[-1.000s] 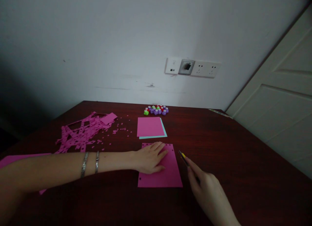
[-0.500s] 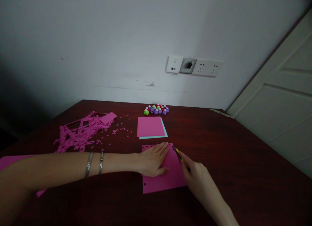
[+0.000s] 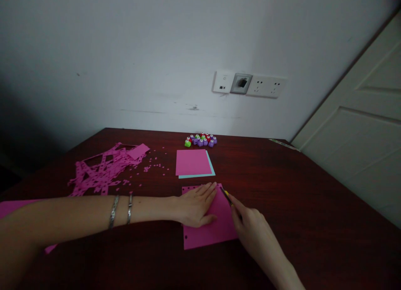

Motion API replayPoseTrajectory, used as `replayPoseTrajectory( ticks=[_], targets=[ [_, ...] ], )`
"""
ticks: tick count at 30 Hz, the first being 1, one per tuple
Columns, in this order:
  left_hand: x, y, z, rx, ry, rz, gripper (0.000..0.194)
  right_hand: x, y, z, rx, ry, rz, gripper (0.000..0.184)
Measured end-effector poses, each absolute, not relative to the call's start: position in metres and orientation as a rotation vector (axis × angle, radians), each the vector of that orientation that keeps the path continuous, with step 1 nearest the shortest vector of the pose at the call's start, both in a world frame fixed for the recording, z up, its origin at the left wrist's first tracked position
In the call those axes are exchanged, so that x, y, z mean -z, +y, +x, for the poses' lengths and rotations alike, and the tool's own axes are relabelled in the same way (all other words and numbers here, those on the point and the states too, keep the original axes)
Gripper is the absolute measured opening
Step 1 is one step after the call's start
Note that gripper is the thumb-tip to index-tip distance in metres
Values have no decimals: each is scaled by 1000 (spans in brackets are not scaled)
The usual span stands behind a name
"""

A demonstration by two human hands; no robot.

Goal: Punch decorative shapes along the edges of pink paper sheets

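Note:
A pink sheet of paper (image 3: 223, 219) lies flat on the table, with small dark holes along its top edge and one near its lower left corner. My left hand (image 3: 197, 205) is spread flat on it, fingers stretched toward the upper right. In my closed right hand (image 3: 250, 223) is a slim dark tool with yellow parts (image 3: 226, 195). Its narrow end lies over the sheet's upper right corner; its kind is too small and dim to make out. My right fingers and palm hide the rest of it and part of the sheet's right edge.
Beyond the sheet, a pink square (image 3: 194, 162) overlaps a light blue one (image 3: 213, 172). Small red, green and purple figures (image 3: 200, 140) stand near the wall. At left lie tangled pink paper strips (image 3: 103, 169) and scattered pink bits (image 3: 147, 169). More pink paper (image 3: 15, 205) sits under my left arm.
My right hand and the tool have shifted very slightly left. My left hand stays pressed in the same place on the sheet.

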State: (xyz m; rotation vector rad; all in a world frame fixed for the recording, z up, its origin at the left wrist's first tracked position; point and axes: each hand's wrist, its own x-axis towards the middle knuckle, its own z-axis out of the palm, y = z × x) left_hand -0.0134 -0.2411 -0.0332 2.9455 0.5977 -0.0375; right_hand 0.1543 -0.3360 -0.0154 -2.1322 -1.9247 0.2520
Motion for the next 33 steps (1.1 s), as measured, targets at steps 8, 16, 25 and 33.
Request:
replayPoseTrajectory(
  ticks=[8, 16, 25, 33],
  targets=[
    [29, -234, -13, 72, 532, 2931, 77, 10, -334, 149, -108, -2017, -2269, 44],
    [20, -224, -4, 202, 522, 2939, 88, 0, -329, 144, 26, -2118, -2336, 41],
    [1, -225, 6, 363, 540, 2987, 83, -4, -331, 136, 51, -2169, -2357, 43],
    [4, -223, 9, 344, 561, 2978, 84, -3, -339, 136, 41, -2156, -2341, 40]
  ],
)
